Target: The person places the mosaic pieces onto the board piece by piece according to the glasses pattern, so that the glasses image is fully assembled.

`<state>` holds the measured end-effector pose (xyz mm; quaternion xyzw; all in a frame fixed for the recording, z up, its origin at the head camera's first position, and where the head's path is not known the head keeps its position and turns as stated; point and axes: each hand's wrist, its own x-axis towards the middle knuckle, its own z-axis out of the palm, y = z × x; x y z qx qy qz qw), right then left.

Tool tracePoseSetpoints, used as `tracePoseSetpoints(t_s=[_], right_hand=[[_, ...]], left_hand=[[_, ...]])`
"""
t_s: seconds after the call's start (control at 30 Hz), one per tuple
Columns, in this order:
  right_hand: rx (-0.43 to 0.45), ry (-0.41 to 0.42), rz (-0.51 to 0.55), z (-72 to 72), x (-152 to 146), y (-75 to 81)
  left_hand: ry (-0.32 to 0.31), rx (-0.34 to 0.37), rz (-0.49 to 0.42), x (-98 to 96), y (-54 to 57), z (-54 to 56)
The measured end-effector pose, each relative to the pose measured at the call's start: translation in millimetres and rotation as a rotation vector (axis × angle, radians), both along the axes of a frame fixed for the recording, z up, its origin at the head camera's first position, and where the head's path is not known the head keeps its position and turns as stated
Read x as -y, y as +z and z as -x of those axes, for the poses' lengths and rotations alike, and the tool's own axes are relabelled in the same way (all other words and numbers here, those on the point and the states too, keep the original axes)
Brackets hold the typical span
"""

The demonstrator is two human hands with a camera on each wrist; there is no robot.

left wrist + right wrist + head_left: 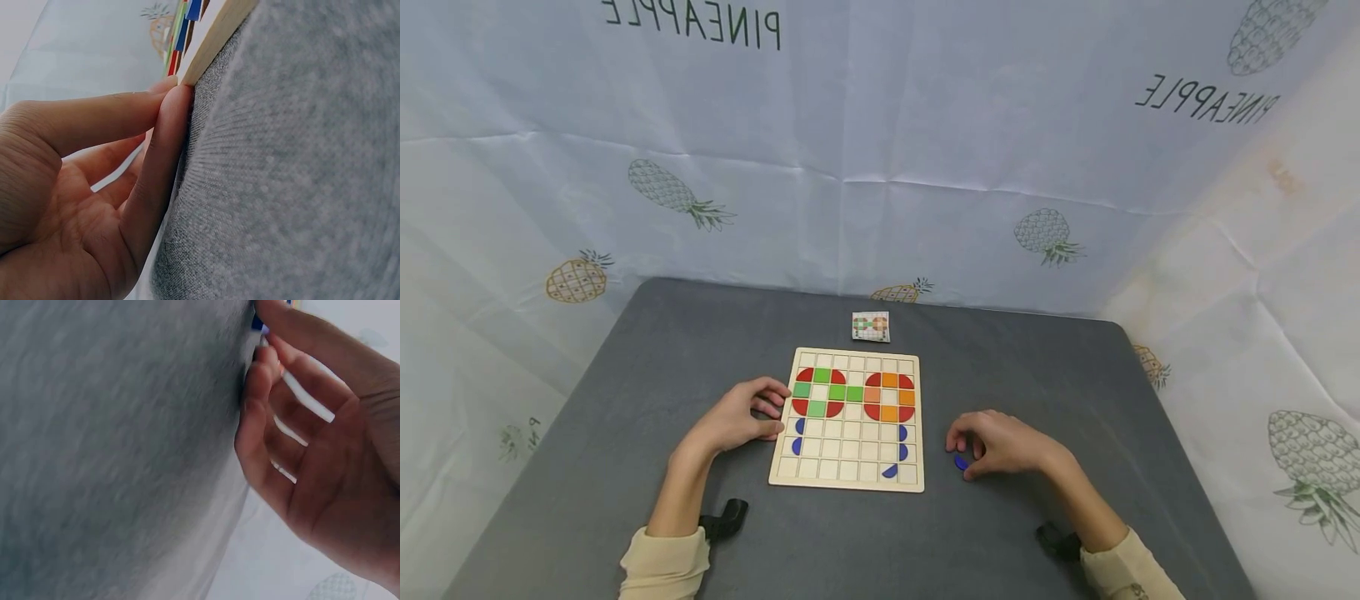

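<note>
A square wooden grid board [838,479] lies on the table, bearing red quarter-circle pieces, green and orange squares, and several blue half-circle pieces. At the board's left edge, my left hand [737,417] holds the rim with thumb and fingertips; the left wrist view shows the fingers meeting at the board's edge [209,47]. To the right of the board, my right hand [1003,442] pinches a loose blue half-circle piece [961,462] low over the table. In the right wrist view the blue piece [257,325] is mostly hidden behind the thumb.
A small pattern card [871,327] with a similar coloured design lies just beyond the board's far edge. The grey table [820,550] extends around the board. White cloth with pineapple prints [880,233] hangs behind the table and at both sides.
</note>
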<state>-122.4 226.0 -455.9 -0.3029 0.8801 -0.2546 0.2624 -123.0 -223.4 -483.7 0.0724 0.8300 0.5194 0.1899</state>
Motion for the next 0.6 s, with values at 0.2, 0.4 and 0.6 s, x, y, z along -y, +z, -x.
tracePoseSetpoints(t_s=[0.2, 0.4, 0.6], right_hand=[[0.054, 0.03, 0.048, 3.3, -9.1, -4.3], [0.033, 0.038, 0.038, 4.4, -11.0, -6.7], [-0.056, 0.07, -0.002, 3.2, -6.1, -4.6]], left_hand=[[-0.001, -0.004, 0.008, -0.4, 0.4, 0.1], [0.002, -0.01, 0.005, -0.3, 0.7, 0.2], [0.001, -0.009, 0.001, -1.3, -0.1, 0.4]])
